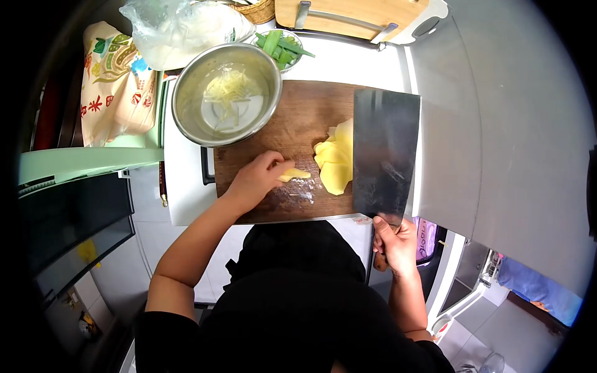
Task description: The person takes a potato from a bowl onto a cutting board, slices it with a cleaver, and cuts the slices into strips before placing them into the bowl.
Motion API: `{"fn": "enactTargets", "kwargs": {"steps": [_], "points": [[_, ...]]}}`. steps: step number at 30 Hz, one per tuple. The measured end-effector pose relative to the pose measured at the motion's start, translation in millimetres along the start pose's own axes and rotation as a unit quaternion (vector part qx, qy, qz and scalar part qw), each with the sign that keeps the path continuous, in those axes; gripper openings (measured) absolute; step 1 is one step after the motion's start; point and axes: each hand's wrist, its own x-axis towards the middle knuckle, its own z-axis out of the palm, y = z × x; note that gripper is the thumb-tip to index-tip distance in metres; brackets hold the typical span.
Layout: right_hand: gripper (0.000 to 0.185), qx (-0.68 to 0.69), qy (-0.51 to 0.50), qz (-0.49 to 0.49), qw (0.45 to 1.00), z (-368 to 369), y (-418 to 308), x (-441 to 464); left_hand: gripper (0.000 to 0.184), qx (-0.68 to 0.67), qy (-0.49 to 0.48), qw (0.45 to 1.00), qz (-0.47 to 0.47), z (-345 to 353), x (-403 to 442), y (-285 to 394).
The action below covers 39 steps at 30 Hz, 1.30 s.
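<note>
On the wooden cutting board [305, 112], my left hand [256, 180] closes its fingers around a small bundle of cut potato strips [297, 174]. Wet bits lie on the wood beside them. My right hand [396, 242] grips the wooden handle of a large cleaver [387, 155], whose broad dark blade stretches away from me over the board's right side. Overlapping yellow potato slices [336, 163] lie just left of the blade, which hides part of them. A metal bowl [180, 102] at the board's upper left holds water and pale potato shreds [229, 90].
Behind the bowl are a clear plastic bag [180, 31] and a dish of cut green leaves [280, 50]. A printed rice sack [118, 87] stands at the left. A lighter cutting board [348, 15] leans at the back. A grey panel [510, 124] borders the right side.
</note>
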Motion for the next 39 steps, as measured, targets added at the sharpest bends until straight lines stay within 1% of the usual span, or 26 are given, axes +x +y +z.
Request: {"fn": "enactTargets", "kwargs": {"steps": [1, 3, 4, 5, 7, 8, 10, 11, 13, 16, 17, 19, 20, 22, 23, 24, 25, 26, 28, 29, 31, 32, 33, 34, 38, 39], "points": [[0.013, -0.013, -0.008, 0.0, 1.0, 1.8, 1.7, 0.8, 0.027, 0.001, -0.001, 1.0, -0.005, -3.5, -4.6, -0.1], [0.01, -0.041, -0.027, 0.0, 0.999, 5.0, 5.1, 2.5, 0.027, -0.064, 0.051, 0.995, -0.061, -8.3, -13.4, -0.3], [0.01, -0.036, -0.033, 0.01, 0.999, 5.8, 6.7, 3.8, 0.022, -0.059, 0.063, 0.995, -0.039, -7.9, -15.5, -3.0], [0.01, -0.037, -0.039, 0.012, 0.999, 6.5, 7.8, 5.1, 0.022, -0.059, 0.065, 0.995, -0.045, -6.5, -17.8, -6.9], [0.009, -0.068, -0.044, 0.028, 0.996, 7.0, 10.2, 6.3, 0.018, 0.03, 0.075, 0.996, 0.04, -3.9, -23.1, -12.5], [0.009, -0.069, -0.048, 0.031, 0.996, 6.7, 11.9, 6.9, 0.018, 0.03, 0.076, 0.996, 0.036, -3.2, -25.0, -13.8], [0.01, -0.085, -0.057, 0.045, 0.994, 5.5, 14.6, 7.4, 0.014, 0.025, 0.107, 0.991, 0.081, -1.6, -27.4, -13.4], [0.01, -0.086, -0.059, 0.047, 0.993, 5.8, 14.6, 7.4, 0.014, 0.025, 0.107, 0.991, 0.078, -0.7, -29.1, -14.2], [0.011, -0.13, -0.057, 0.053, 0.988, 6.4, 14.3, 6.8, 0.013, 0.089, 0.138, 0.976, 0.144, 2.2, -32.2, -16.5], [0.013, -0.152, -0.075, 0.031, 0.985, 5.4, 21.8, 6.2, 0.013, 0.108, 0.147, 0.971, 0.155, 7.2, -41.2, -18.0], [0.013, -0.153, -0.076, 0.033, 0.985, 3.9, 25.7, 6.4, 0.013, 0.107, 0.147, 0.971, 0.154, 11.6, -43.7, -18.0], [0.014, -0.256, -0.1, -0.069, 0.959, 2.6, 30.2, 7.3, 0.015, 0.067, 0.163, 0.973, 0.151, 20.6, -47.4, -16.5], [0.008, -0.3, -0.102, -0.096, 0.944, 3.4, 28.6, 7.5, 0.015, 0.067, 0.163, 0.973, 0.149, 23.2, -48.1, -16.2], [0.011, -0.319, -0.104, -0.105, 0.936, 8.7, 25.1, 6.3, 0.022, 0.034, 0.21, 0.971, 0.114, 26.5, -45.7, -10.8], [0.013, -0.337, -0.105, -0.115, 0.929, 10.6, 24.6, 5.6, 0.022, 0.034, 0.21, 0.971, 0.113, 28.0, -43.2, -6.5], [0.019, -0.331, -0.106, -0.108, 0.931, 11.0, 26.5, 5.0, 0.022, 0.013, 0.209, 0.976, 0.064, 26.1, -39.1, 1.6], [0.019, -0.332, -0.107, -0.107, 0.931, 10.7, 27.6, 4.7, 0.022, -0.009, 0.207, 0.978, 0.013, 25.3, -37.8, 5.9], [0.019, -0.339, -0.108, -0.103, 0.929, 10.5, 28.5, 4.5, 0.022, -0.009, 0.208, 0.978, 0.011, 28.0, -38.9, 2.1], [0.019, -0.347, -0.111, -0.099, 0.926, 10.2, 29.2, 4.6, 0.022, 0.01, 0.167, 0.983, 0.074, 31.2, -37.1, -6.7], [0.019, -0.349, -0.115, -0.089, 0.926, 9.7, 29.4, 4.8, 0.022, 0.01, 0.168, 0.983, 0.074, 32.6, -36.8, -9.0], [0.019, -0.35, -0.117, -0.079, 0.926, 11.3, 28.3, 5.2, 0.021, 0.045, 0.221, 0.968, 0.108, 28.3, -32.6, -4.4], [0.006, -0.349, -0.119, -0.081, 0.926, 15.0, 26.1, 6.3, 0.021, 0.044, 0.22, 0.968, 0.108, 30.7, -33.2, -5.1], [0.016, -0.348, -0.12, -0.083, 0.926, 18.8, 24.2, 7.4, 0.02, 0.014, 0.229, 0.969, 0.094, 34.6, -34.4, -6.2], [0.016, -0.348, -0.119, -0.081, 0.926, 22.1, 23.1, 8.5, 0.02, -0.015, 0.237, 0.968, 0.078, 37.5, -35.9, -7.0], [0.009, -0.368, -0.157, -0.129, 0.907, 35.3, 22.4, 12.6, 0.019, -0.001, 0.248, 0.966, 0.079, 39.5, -39.1, -9.6], [0.026, -0.386, -0.168, -0.143, 0.896, 38.1, 22.3, 13.4, 0.019, 0.031, 0.243, 0.965, 0.098, 38.4, -39.0, -10.0]]}}
